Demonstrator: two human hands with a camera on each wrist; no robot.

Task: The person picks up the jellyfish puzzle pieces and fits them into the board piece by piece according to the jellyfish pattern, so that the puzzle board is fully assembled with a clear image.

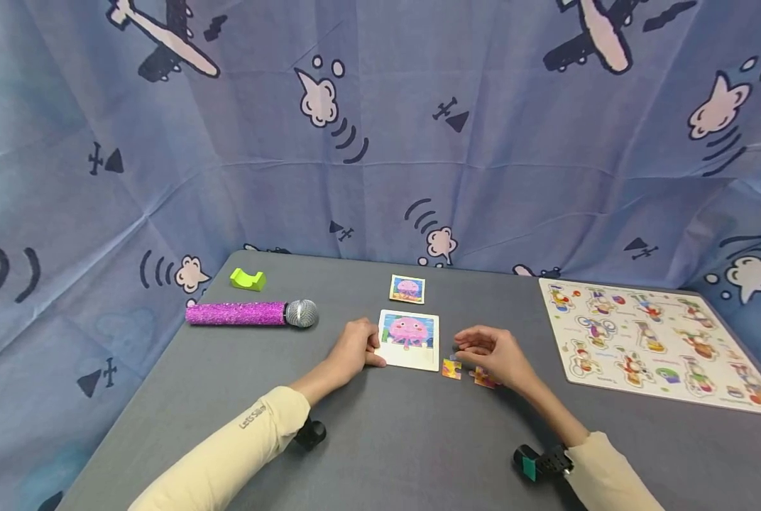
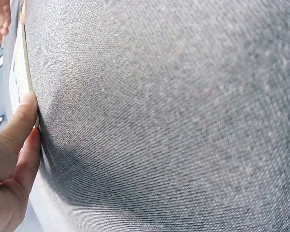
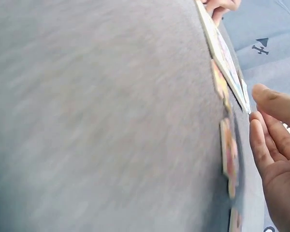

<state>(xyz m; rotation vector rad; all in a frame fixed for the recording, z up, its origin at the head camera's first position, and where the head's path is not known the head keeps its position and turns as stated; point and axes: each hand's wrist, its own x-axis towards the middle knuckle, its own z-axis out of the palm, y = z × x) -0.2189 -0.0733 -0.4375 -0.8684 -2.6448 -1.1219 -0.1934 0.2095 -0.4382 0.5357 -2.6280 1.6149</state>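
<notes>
A small square puzzle board (image 1: 409, 358) with a pink jellyfish picture, partly filled, lies mid-table. My left hand (image 1: 357, 346) grips it at its left edge, thumb by the near corner; the left wrist view shows the thumb (image 2: 25, 113) and a finger at the board's rim. My right hand (image 1: 492, 355) hovers over loose jigsaw pieces right of the board, its fingers loosely bent. Nothing shows between thumb and fingers in the right wrist view. A yellow piece (image 1: 451, 369) lies beside the board, and an orange piece (image 1: 485, 378) is partly under the right hand.
Behind the board lies a small jellyfish picture card (image 1: 407, 289). A purple glittery microphone (image 1: 236, 314) and a green curved block (image 1: 248, 279) are at the left. A large picture board (image 1: 652, 344) lies at the right, and a patterned blue cloth (image 1: 380, 177) hangs behind the table.
</notes>
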